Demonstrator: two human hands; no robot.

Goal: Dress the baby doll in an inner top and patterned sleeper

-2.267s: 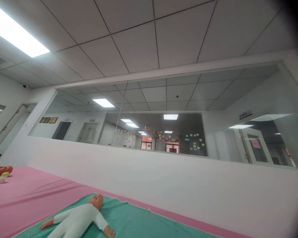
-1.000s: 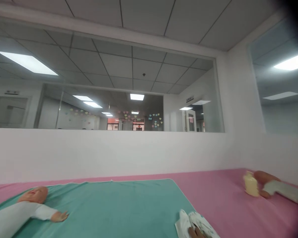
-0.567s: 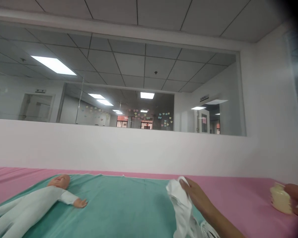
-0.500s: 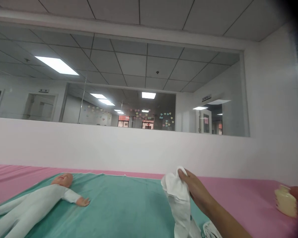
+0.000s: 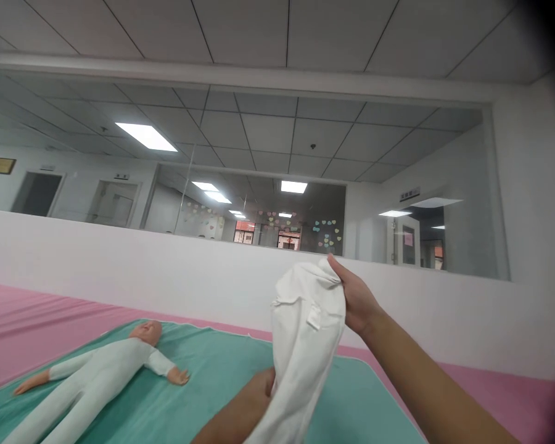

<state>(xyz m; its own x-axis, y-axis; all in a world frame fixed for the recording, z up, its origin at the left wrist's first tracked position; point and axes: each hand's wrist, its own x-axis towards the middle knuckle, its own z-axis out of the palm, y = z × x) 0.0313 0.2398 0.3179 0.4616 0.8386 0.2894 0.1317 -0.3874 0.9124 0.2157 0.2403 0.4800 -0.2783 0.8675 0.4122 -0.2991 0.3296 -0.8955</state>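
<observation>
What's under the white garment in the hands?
Below the white baby garment, held by the left hand and right hand, lies the green sheet; the part straight beneath is covered, so anything there cannot be seen.

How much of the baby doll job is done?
Done: the doll already wears a white suit and lies on the green towel. In hand: the right hand and left hand hold up a white cloth. Left: that cloth is not on the doll yet.

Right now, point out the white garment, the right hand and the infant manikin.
white garment (image 5: 305,333), head view, on its middle.
right hand (image 5: 357,302), head view, on its back.
infant manikin (image 5: 97,364), head view, on its chest.
</observation>
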